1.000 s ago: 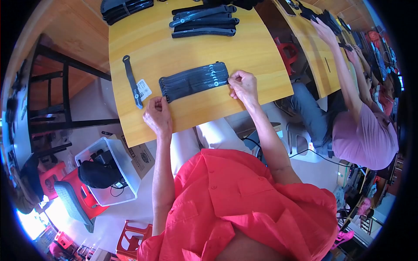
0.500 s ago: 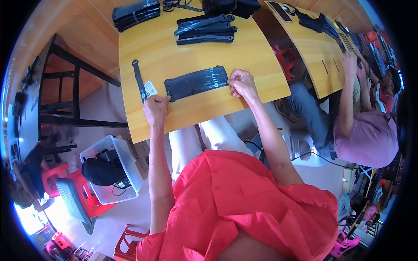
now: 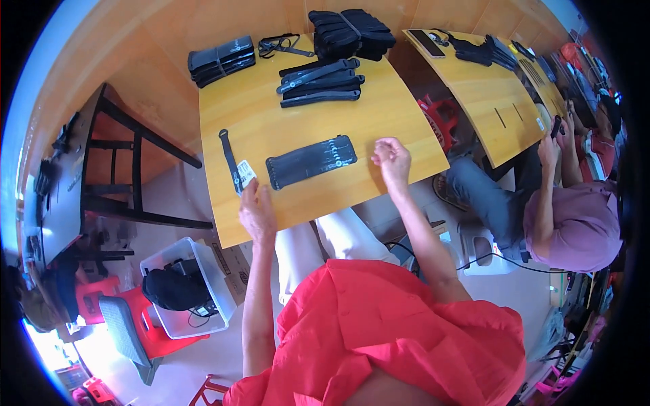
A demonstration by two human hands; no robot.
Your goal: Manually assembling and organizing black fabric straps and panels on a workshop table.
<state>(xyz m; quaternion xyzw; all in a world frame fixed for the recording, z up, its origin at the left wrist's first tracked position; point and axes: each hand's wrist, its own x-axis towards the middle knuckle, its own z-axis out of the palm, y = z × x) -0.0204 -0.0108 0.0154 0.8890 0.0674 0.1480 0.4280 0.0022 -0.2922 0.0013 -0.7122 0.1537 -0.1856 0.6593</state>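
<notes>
A flat black pouch (image 3: 311,163) with white markings lies on the yellow wooden table (image 3: 379,101) in front of me. To its left lies a narrow black strap (image 3: 229,154) with a loop at its far end and a white label (image 3: 245,173) at its near end. My left hand (image 3: 258,213) is open, fingers stretched toward the label; whether they touch it I cannot tell. Right of the pouch and apart from it, my right hand (image 3: 393,164) is raised, empty, its fingers loosely bent with a gap to the thumb.
At the table's far side are a stack of black straps (image 3: 321,82), a bound bundle of black pouches (image 3: 221,61) and a larger black bundle (image 3: 352,35). A co-worker (image 3: 572,223) sits at another table (image 3: 484,101) on the right. A white bin (image 3: 223,298) stands lower left.
Both hands have let go of the pouch's edges. The left fingers have opened toward the label, and the right hand has drawn away to the right. The whole view has shifted downward.
</notes>
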